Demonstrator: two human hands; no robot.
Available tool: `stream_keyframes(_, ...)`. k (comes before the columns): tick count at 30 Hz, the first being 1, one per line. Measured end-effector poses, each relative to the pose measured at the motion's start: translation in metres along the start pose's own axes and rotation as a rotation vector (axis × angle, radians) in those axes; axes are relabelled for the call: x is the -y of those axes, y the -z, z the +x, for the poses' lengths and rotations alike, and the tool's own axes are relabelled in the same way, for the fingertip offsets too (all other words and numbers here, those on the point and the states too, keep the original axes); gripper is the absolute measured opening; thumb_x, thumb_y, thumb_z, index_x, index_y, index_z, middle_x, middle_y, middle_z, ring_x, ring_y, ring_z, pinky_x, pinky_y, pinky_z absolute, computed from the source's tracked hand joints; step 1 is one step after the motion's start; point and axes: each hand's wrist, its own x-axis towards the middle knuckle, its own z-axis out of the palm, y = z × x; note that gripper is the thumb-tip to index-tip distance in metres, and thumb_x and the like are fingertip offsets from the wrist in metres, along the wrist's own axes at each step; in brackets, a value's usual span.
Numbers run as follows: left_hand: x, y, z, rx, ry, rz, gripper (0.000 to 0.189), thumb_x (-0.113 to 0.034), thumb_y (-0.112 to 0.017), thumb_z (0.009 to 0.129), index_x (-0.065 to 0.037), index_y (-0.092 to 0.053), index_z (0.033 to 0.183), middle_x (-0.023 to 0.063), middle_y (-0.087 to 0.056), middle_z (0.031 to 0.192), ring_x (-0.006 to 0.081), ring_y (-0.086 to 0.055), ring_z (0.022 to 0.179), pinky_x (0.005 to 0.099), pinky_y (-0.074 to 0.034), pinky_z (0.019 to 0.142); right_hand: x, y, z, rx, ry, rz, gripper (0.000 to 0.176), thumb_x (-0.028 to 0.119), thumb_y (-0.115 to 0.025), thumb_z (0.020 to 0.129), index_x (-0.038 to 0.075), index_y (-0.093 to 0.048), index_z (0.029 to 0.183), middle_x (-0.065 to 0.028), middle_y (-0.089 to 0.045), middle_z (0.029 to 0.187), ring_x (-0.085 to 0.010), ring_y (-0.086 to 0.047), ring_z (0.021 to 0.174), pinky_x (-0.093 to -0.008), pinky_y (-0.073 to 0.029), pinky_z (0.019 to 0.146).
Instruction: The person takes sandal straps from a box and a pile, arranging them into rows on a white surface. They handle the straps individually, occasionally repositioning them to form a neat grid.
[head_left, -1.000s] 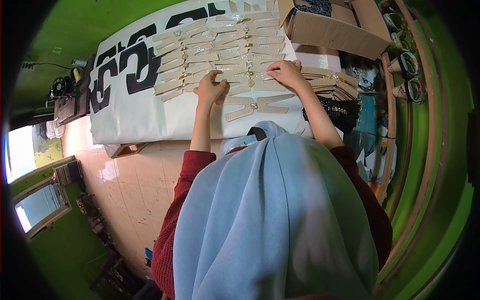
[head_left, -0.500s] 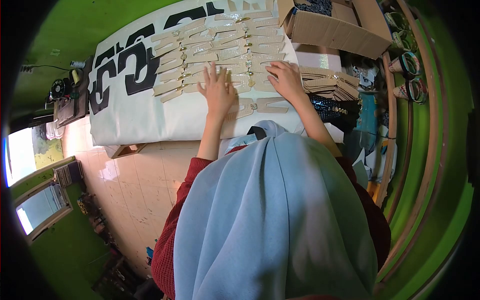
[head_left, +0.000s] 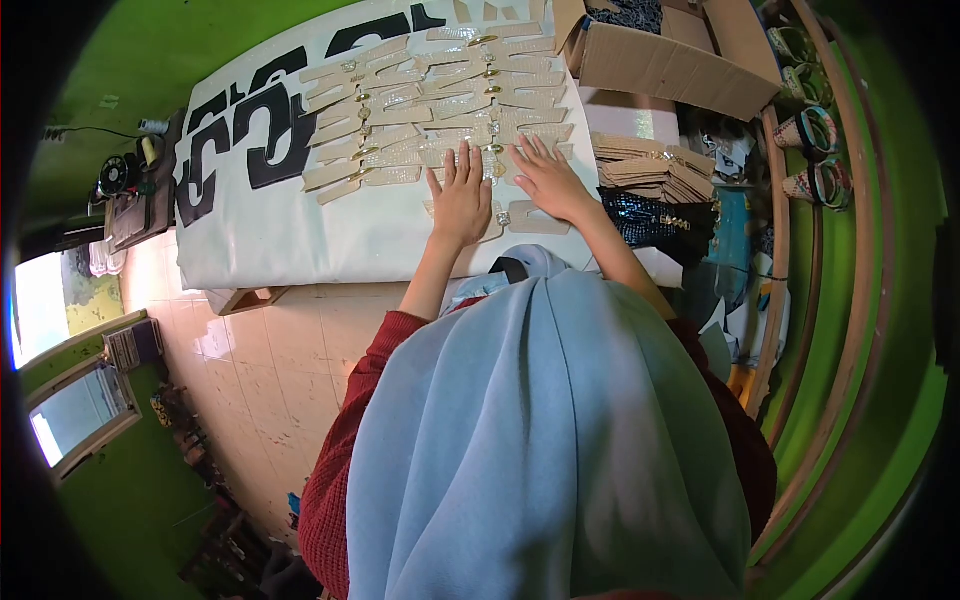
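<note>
Two columns of beige, crocodile-textured strap pieces (head_left: 395, 117) with gold buckles lie across the white-covered table (head_left: 330, 245). My left hand (head_left: 463, 200) rests flat, fingers stretched, over the lower end of the right-hand column. Beside it, my right hand (head_left: 553, 185) lies with its fingers spread on the same column. A gold buckle shows in the gap between the hands. Nearest to me is one beige strap piece (head_left: 535, 218), partly hidden by my left hand. Neither hand is gripping anything.
Black cut-out pieces (head_left: 295, 155) lie on the table's left side. At the back right stands an open cardboard box (head_left: 670, 65). Stacked beige straps (head_left: 650, 178) and dark glossy straps (head_left: 635, 212) sit to the right. A wooden rail (head_left: 770, 280) runs along that side.
My left hand has moved right and slightly down, and its fingers have come closer together. My right hand has shifted a little left and lies flatter, so the hands are nearer each other.
</note>
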Motion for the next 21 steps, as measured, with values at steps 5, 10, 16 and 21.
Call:
stream_keyframes(5, 0.002, 0.020, -0.008, -0.150, -0.067, -0.144, 0.056, -0.032, -0.038, 0.092, -0.008, -0.027, 0.141, 0.0127, -0.023, 0.148, 0.0353, -0.016, 0.137, 0.0620, -0.005, 0.104, 0.006, 0.026, -0.003, -0.103, 0.037, 0.219, 0.042, 0.032, -0.050, 0.089, 0.011, -0.052, 0.125, -0.0146, -0.031, 0.143, -0.0331, -0.025, 0.134, -0.0480, -0.022, 0.108)
stream_keyframes(10, 0.006, 0.050, -0.035, -0.099, -0.039, -0.040, 0.050, -0.042, -0.063, 0.079, -0.018, -0.055, 0.122, 0.0057, -0.036, 0.143, 0.0343, -0.018, 0.137, 0.0706, -0.001, 0.098, 0.021, 0.060, -0.028, -0.038, 0.056, 0.091, 0.021, 0.021, -0.069, 0.073, 0.009, -0.070, 0.090, -0.0111, -0.038, 0.140, -0.0306, -0.027, 0.133, -0.0464, -0.023, 0.108)
stream_keyframes(16, 0.023, 0.043, -0.057, -0.134, 0.002, -0.166, 0.037, -0.031, -0.072, 0.072, -0.014, -0.062, 0.103, 0.0044, -0.046, 0.135, 0.0348, -0.021, 0.135, 0.0730, -0.003, 0.096, 0.026, 0.048, -0.048, -0.070, -0.081, 0.197, 0.011, 0.017, -0.069, 0.072, 0.012, -0.070, 0.081, -0.0055, -0.052, 0.128, -0.0275, -0.033, 0.131, -0.0466, -0.025, 0.106)
stream_keyframes(21, 0.044, 0.066, -0.062, -0.173, -0.047, -0.400, 0.022, -0.023, -0.070, 0.074, -0.008, -0.065, 0.088, 0.0071, -0.065, 0.089, 0.0245, -0.057, 0.100, 0.0518, -0.027, 0.101, 0.044, 0.076, -0.038, 0.106, -0.200, 0.527, 0.016, 0.014, -0.064, 0.077, 0.005, -0.067, 0.090, -0.0114, -0.067, 0.090, -0.0288, -0.063, 0.081, -0.0322, -0.049, 0.074)
